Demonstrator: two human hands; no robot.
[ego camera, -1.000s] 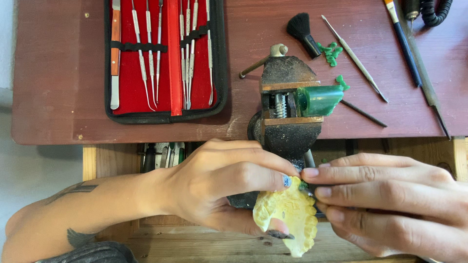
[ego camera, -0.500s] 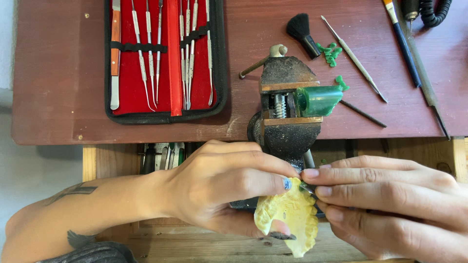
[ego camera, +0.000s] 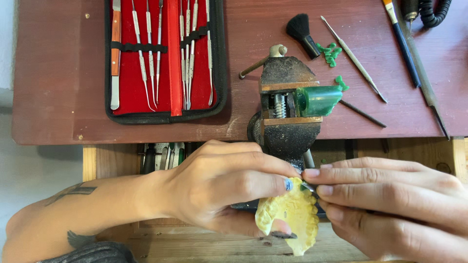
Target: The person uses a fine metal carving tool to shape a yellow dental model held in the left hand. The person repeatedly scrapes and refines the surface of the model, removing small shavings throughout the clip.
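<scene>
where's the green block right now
In the head view the green block is clamped in the small bench vise on the red-brown table, sticking out to the right, below the black brush and above both hands.

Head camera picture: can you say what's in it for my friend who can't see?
Two hands meet over a yellow cast: the left hand holds it, the right hand touches a thin tool to it. Behind, a vise grips a green block, beside an open red tool case.
</scene>
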